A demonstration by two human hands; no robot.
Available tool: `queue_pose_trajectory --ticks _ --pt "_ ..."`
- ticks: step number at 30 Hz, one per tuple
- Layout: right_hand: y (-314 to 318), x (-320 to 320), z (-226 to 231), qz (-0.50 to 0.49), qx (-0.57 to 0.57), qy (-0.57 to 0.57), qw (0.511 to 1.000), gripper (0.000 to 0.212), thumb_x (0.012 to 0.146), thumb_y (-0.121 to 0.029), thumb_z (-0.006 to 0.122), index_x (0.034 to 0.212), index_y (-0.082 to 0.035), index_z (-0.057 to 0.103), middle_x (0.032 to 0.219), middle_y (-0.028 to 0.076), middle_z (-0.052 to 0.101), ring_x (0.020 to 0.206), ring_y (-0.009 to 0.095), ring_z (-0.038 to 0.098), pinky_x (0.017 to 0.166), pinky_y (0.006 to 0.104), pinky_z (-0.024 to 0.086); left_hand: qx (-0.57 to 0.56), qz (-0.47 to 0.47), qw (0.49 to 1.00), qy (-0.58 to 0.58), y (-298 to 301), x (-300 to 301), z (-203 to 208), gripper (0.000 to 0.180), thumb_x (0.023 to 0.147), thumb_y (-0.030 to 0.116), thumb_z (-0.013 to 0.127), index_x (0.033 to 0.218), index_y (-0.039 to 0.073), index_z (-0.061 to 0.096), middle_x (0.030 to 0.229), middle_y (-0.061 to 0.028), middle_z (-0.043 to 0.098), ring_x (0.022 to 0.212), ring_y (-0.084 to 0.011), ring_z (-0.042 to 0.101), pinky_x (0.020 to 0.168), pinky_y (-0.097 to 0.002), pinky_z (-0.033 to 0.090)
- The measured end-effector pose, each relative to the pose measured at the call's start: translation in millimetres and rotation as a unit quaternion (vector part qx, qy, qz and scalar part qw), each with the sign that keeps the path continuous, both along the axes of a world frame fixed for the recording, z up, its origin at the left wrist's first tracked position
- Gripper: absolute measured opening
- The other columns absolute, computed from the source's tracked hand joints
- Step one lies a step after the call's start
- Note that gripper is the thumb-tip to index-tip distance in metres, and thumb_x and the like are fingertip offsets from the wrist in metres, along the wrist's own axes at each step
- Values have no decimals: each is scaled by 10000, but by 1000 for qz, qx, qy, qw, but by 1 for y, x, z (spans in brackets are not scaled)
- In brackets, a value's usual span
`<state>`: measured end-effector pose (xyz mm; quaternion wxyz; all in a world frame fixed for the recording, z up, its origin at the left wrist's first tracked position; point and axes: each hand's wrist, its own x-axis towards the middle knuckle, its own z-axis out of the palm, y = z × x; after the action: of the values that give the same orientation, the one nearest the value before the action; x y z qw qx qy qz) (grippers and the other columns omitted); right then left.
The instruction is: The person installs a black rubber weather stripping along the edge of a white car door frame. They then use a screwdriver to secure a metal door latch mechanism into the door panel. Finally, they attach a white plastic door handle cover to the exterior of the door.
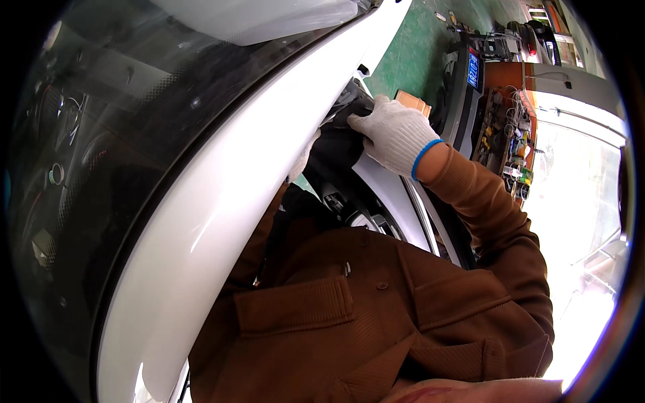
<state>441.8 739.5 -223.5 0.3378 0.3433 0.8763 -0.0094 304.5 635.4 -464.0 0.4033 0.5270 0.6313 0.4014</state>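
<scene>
My right hand (396,134), in a whitish knit glove with a blue cuff, reaches to the gap beside the white car's body. Its fingers are bent and closed around the edge of a dark, black part (363,107), whose exact kind I cannot make out. Only a sliver of my left hand (304,159), also gloved, shows behind the white car pillar (222,168); its fingers are hidden. Below the hands is the opened car door (383,178), with a pale panel and black inner trim.
The windshield (114,134) fills the left side. On the green floor (420,57) lies a tan box (413,102). Another vehicle with a blue plate (473,70) stands beyond, near a cluttered shelf (507,144). My brown jacket (376,302) fills the lower middle.
</scene>
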Motion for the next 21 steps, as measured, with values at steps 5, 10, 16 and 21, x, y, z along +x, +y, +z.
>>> queue_pose_trajectory --ticks 5,10,16,21 --pt "1 2 -1 -4 -3 14 1000 396 986 -212 621 1370 -191 713 1044 218 622 757 295 725 609 401 608 9 -5 1000 -6 5 -2 17 346 1004 311 672 990 -28 744 768 -108 693 697 -211 649 701 -339 522" --pt "0 -2 3 -34 -15 23 999 359 968 -176 610 1299 -171 748 1072 249 640 919 367 732 738 450 626 33 -8 999 1 9 -4 25 349 992 319 677 995 -22 752 766 -115 695 698 -215 653 705 -340 525" --pt "-1 -5 6 -61 -22 25 998 340 961 -160 598 1256 -152 768 1097 264 653 999 405 733 809 484 629 9 9 1000 27 11 -7 33 357 990 323 668 1016 -22 756 791 -139 708 719 -257 671 721 -357 533" --pt "1 -2 4 -47 -22 30 998 351 977 -182 593 1289 -161 752 1080 249 644 947 375 730 776 463 624 -19 -3 999 -41 11 -9 46 367 991 330 658 1040 -19 760 818 -158 719 751 -286 691 739 -371 540"
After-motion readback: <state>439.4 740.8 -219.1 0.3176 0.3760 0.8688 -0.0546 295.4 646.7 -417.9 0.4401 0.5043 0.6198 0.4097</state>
